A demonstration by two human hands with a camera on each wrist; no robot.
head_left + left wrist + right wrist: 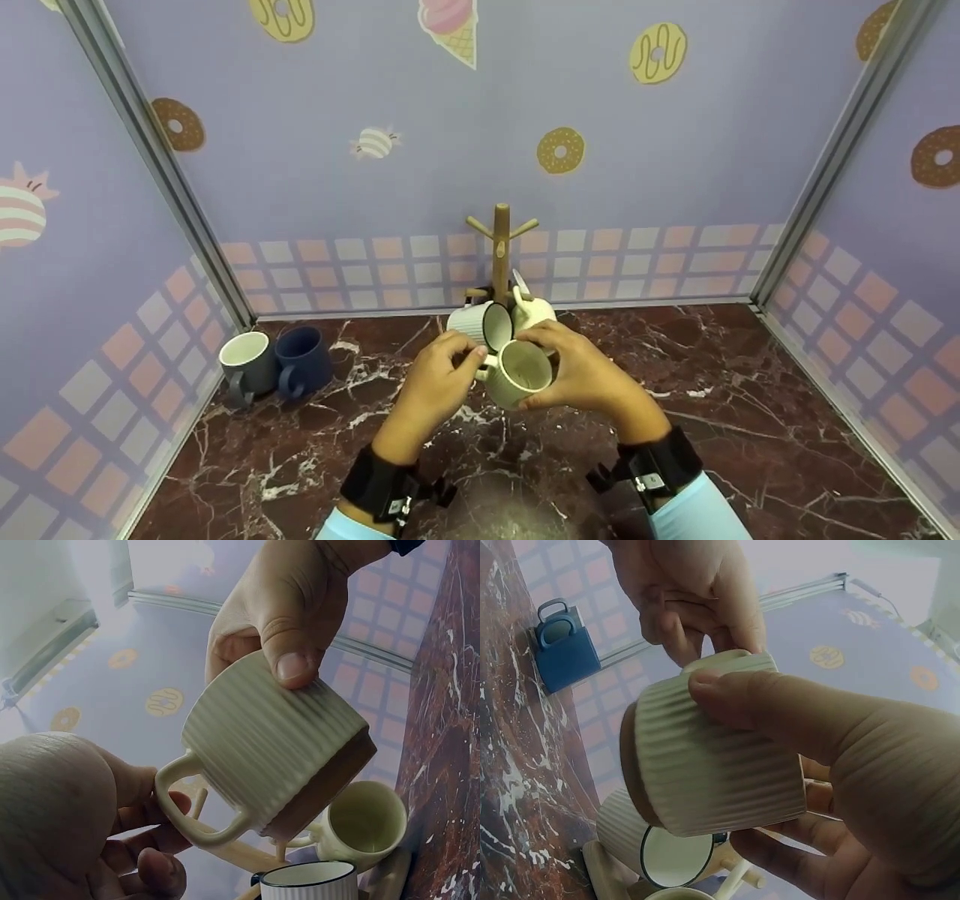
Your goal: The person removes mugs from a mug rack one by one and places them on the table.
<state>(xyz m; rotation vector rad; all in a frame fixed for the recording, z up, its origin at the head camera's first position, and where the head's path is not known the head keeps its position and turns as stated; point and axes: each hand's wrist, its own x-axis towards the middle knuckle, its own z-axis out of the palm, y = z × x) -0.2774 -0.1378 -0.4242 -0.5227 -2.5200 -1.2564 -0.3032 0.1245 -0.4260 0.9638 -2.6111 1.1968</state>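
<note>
Both hands hold a ribbed cream mug point(501, 391) above the table, in front of a wooden mug tree point(502, 225). My right hand point(583, 373) grips the mug's body, its thumb on the ribbed side. With thumb and fingers, my left hand point(441, 376) pinches the handle point(199, 829). The mug is tilted, and its bare brown base point(319, 791) shows in the left wrist view. Just behind it, a white ribbed mug with a dark rim point(466, 322) and a pale yellow mug point(541, 309) are at the tree's lower part.
At the back left of the dark red marbled table point(750, 420) stand a grey mug point(260, 369) and a navy mug point(313, 360), side by side. Patterned panels point(420, 187) enclose the table at the back and on both sides.
</note>
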